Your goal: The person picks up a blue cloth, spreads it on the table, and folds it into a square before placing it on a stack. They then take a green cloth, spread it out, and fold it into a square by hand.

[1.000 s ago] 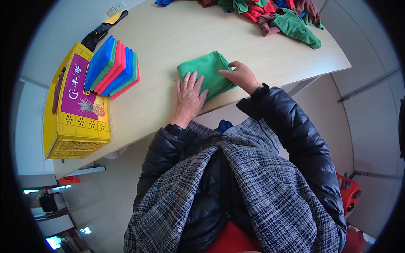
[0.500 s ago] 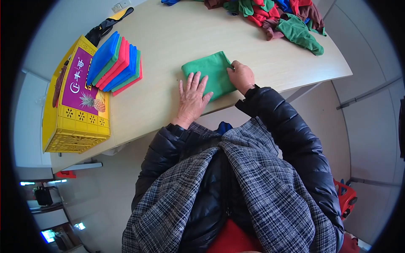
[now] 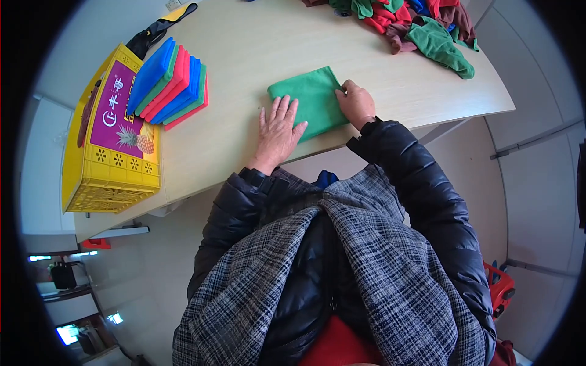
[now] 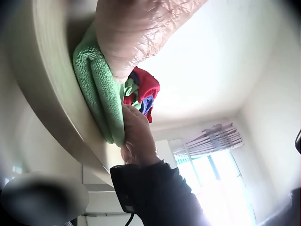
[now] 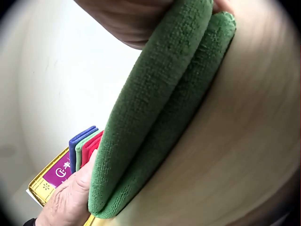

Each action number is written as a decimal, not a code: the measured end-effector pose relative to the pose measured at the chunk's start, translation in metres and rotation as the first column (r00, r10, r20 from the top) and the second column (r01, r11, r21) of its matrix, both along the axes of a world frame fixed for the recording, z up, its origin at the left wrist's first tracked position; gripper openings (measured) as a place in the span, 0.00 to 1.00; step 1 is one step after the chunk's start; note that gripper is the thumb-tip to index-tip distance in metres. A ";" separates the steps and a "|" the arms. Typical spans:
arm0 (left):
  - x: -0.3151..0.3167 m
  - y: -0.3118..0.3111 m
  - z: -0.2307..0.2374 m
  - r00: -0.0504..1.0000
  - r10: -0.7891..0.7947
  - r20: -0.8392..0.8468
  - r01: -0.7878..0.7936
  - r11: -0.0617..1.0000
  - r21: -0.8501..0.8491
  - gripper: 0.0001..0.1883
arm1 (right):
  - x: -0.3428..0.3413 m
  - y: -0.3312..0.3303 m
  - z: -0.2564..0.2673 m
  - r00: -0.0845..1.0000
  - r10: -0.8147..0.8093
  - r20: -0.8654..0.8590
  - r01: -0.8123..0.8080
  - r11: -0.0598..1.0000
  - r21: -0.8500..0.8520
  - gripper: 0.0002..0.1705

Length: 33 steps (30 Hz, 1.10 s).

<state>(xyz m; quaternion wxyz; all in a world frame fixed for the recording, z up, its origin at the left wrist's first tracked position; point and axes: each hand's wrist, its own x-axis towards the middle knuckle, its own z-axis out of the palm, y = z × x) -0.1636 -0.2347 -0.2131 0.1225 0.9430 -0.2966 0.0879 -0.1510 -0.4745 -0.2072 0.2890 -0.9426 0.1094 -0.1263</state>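
A folded green towel (image 3: pixel 314 100) lies near the front edge of the table, its layered fold showing thick and fuzzy in the right wrist view. Spread over its left part is my left hand (image 3: pixel 278 131), fingers straight and resting on the cloth. My right hand (image 3: pixel 356 104) pinches the towel's right edge, with the other fingers curled. At the top of the right wrist view, part of this hand (image 5: pixel 127 21) wraps the towel's edge. The left wrist view has the left palm (image 4: pixel 136 37) above the folded layers.
On the left, a yellow crate (image 3: pixel 113 189) stands beside a stack of folded blue, green and red towels (image 3: pixel 174 85). Loose crumpled towels (image 3: pixel 427 36) are heaped at the back right. A black strap (image 3: pixel 146 38) lies behind the crate on the table (image 3: pixel 238 55).
The right hand has come from above the towel's right part down to its right edge and now pinches it. The left hand stays spread on the towel, which looks flatter.
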 end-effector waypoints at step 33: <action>-0.039 -0.002 0.004 0.990 -0.076 0.115 0.106 0.953 -0.284 0.26 | 0.013 0.028 -0.007 0.889 0.456 -0.050 -0.409 0.738 -0.538 0.39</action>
